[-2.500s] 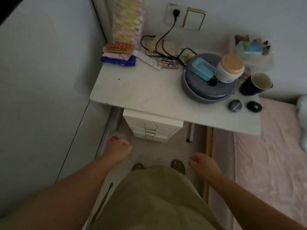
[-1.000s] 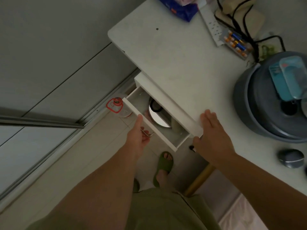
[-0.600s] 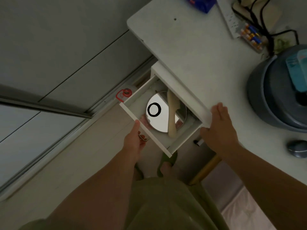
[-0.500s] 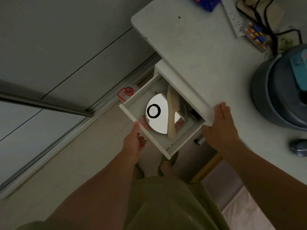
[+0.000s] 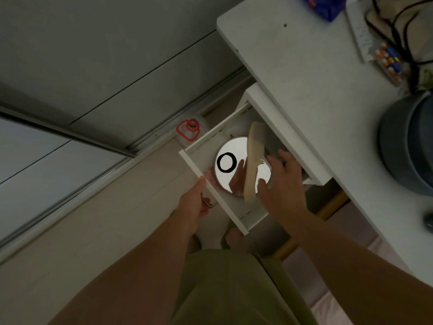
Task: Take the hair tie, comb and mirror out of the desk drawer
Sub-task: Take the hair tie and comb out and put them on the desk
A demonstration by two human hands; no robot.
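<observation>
Two hands at work: right hand (image 5: 281,181), half a second back resting on the desk (image 5: 316,95) edge, has dropped into the open drawer (image 5: 206,158), fingers spread loose over the comb (image 5: 254,156), nothing gripped yet, so the retrieval is only beginning. Left hand (image 5: 193,207) is curled at the drawer's front-edge handle; closure looks likely but is partly hidden. Comb lies across the round mirror (image 5: 234,165), hair tie (image 5: 225,162) on the mirror's left side; all three are inside.
</observation>
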